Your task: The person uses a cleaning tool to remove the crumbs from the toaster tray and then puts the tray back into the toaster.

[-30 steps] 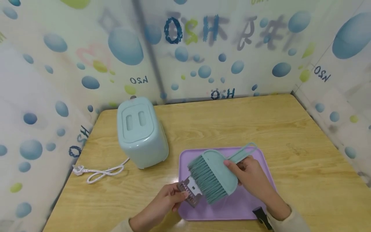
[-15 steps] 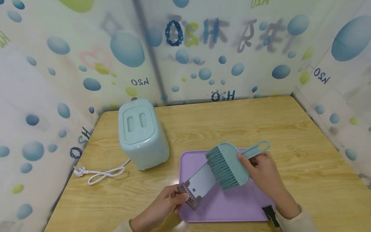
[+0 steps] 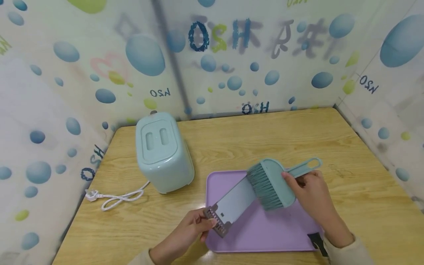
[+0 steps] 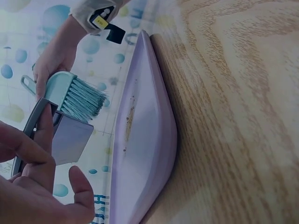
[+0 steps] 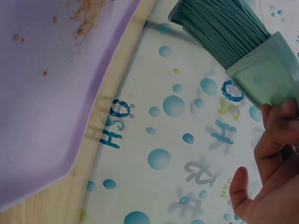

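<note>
My left hand pinches the slotted brown end of a toaster crumb tray, a flat metal plate tilted above a purple serving tray. In my right hand is a light teal hand brush, held where the handle meets the head. Its bristles overlap the plate's far end and hide that edge. Brown crumbs lie in a streak on the serving tray, plain in both wrist views. The brush head stands beyond the tray's edge in the right wrist view.
A light blue toaster stands on the wooden table, left of the serving tray. Its white cord lies loosely looped with the plug at the left. Patterned walls border the table. A black strap hangs at the right wrist.
My right hand has moved the brush to the right and away along the crumb tray, uncovering most of its metal plate. The left hand keeps its hold and stays nearly still.
</note>
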Available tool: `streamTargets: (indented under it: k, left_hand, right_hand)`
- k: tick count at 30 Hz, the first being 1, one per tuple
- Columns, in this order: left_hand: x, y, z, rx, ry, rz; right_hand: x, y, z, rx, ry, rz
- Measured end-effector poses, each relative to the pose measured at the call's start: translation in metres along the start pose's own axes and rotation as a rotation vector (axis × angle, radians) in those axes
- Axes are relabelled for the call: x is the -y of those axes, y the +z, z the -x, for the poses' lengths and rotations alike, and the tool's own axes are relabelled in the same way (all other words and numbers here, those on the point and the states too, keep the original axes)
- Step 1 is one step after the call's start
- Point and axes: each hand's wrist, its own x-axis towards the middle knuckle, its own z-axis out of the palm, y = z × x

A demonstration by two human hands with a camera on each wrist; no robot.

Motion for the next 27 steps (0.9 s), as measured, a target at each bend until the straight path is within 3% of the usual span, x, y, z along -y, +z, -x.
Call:
streamTargets:
  k: [27]
  left_hand:
    - [0.0038,-0.0085,0.0020,-0.018,-0.002,0.018]
  right_hand:
    - [-0.0020,-0.0021,0.0019,-0.038,0.002,0.024]
